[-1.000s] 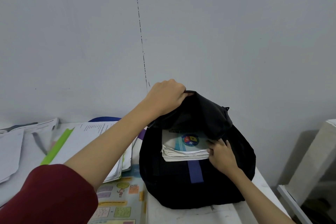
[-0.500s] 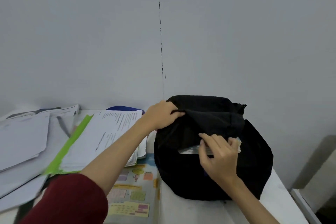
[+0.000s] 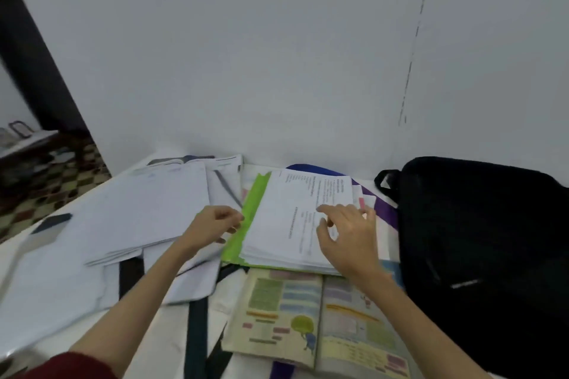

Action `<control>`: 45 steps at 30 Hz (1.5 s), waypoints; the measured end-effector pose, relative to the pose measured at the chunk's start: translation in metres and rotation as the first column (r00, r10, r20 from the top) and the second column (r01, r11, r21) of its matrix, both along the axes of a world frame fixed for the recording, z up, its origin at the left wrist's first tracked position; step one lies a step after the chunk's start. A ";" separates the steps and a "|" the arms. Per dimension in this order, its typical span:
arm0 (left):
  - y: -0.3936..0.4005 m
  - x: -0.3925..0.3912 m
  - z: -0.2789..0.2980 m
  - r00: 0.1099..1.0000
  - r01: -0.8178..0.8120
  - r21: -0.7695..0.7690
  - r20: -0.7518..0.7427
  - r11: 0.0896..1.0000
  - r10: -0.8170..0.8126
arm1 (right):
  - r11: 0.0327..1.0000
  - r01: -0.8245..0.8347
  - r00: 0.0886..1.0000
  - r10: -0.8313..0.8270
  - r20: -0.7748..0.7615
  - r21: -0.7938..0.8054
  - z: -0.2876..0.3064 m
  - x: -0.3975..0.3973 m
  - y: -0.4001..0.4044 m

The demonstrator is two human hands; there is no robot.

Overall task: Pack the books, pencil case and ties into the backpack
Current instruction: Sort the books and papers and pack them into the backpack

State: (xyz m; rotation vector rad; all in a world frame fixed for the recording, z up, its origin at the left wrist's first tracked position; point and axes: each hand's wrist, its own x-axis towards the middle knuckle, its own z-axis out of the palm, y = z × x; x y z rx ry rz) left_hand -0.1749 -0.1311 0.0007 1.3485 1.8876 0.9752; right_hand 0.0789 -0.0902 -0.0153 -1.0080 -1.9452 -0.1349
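1. My left hand (image 3: 215,226) is at the left edge of the green-edged paper stack (image 3: 292,221), fingers curled toward the green border. It looks like it touches the edge, but blur means I can't tell if it actually grips anything.
2. My right hand (image 3: 346,237) is over the right part of the same stack, fingers spread and slightly bent, fingertips on or just above the top printed sheet. Nothing pinched that I can see.
3. The stack is white printed pages on a green cover, lying flat and overlapping the top edge of an open colourful book (image 3: 311,317), which sits nearer to me.
4. The black backpack (image 3: 480,255) stands at the right, against the wall (image 3: 277,55), just beside the stack and the open book. Neither hand touches it. From this angle I can't see its opening or what's inside.
5. Loose white papers (image 3: 138,212) cover the left side of the table (image 3: 178,338), overlapping each other.
6. Dark strips (image 3: 195,338) run under the papers toward me. Could be ties, too blurred to confirm.
7. Something blue and purple (image 3: 385,209) pokes out behind the stack, between it and the backpack. Can't identify it.
8. A patterned floor (image 3: 46,188) shows at far left.
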 end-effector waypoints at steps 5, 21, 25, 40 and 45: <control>-0.015 -0.121 -0.007 0.972 -0.166 0.030 -0.165 0.986 0.169 | 0.980 -0.104 0.987 0.123 0.101 -0.171 -0.008 -0.131 0.009; -0.011 -0.296 -0.056 0.854 -0.521 -0.159 -0.115 0.839 0.508 | 0.488 -0.099 0.993 0.101 -0.057 -0.867 -0.022 -0.310 0.053; -0.010 -0.305 -0.051 0.838 -0.521 -0.223 0.050 0.824 0.543 | 0.379 -0.141 0.990 0.048 -0.133 -0.915 -0.022 -0.326 0.055; 0.007 -0.280 0.007 0.773 -0.311 -0.025 0.575 0.950 0.268 | 0.326 -0.200 0.979 0.040 -0.198 -0.924 -0.028 -0.338 0.087; 0.013 -0.257 0.049 0.963 -0.067 0.257 0.268 0.964 -0.005 | 0.201 -0.495 0.842 -0.129 -0.524 -0.845 -0.009 -0.328 0.103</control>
